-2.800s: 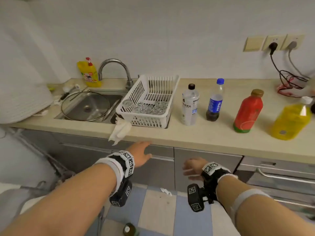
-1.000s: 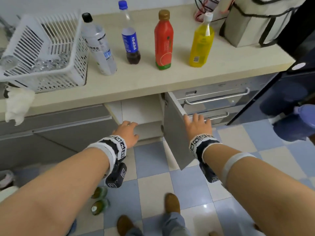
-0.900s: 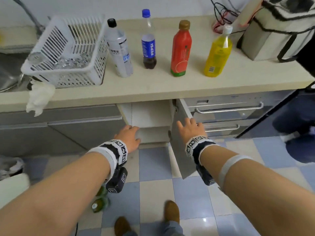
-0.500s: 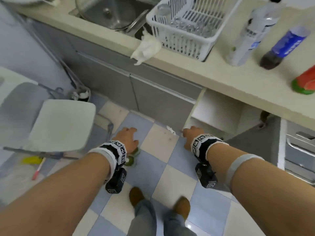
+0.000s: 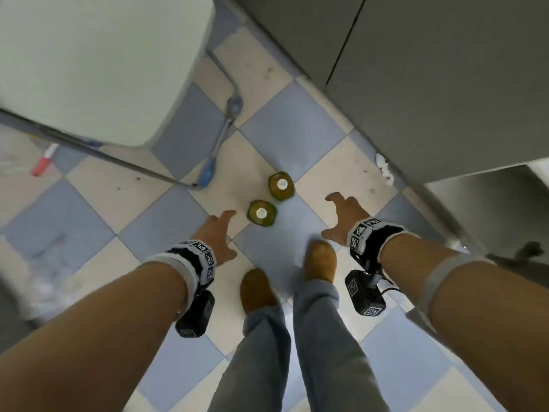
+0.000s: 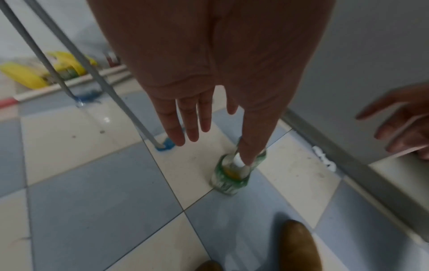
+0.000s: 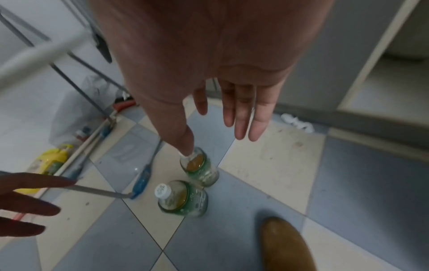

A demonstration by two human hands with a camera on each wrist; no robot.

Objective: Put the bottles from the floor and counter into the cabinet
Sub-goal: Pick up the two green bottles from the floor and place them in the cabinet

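Hands, left [image 5: 214,233] and right [image 5: 341,215], spread empty above two bottles [image 5: 262,213] beside a chair leg [image 5: 217,153]

In the left wrist view the thumb of the left hand [image 6: 216,73] covers the far bottle [image 6: 252,152] almost wholly. The right thumb hides that bottle's cap in the right wrist view. The open cabinet [image 5: 487,209] is cut off by the head view's right edge, its inside unseen.

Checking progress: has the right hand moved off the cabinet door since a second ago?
Yes. The right hand has left the door and now reaches down, open, above the floor bottles, beside the cabinet.
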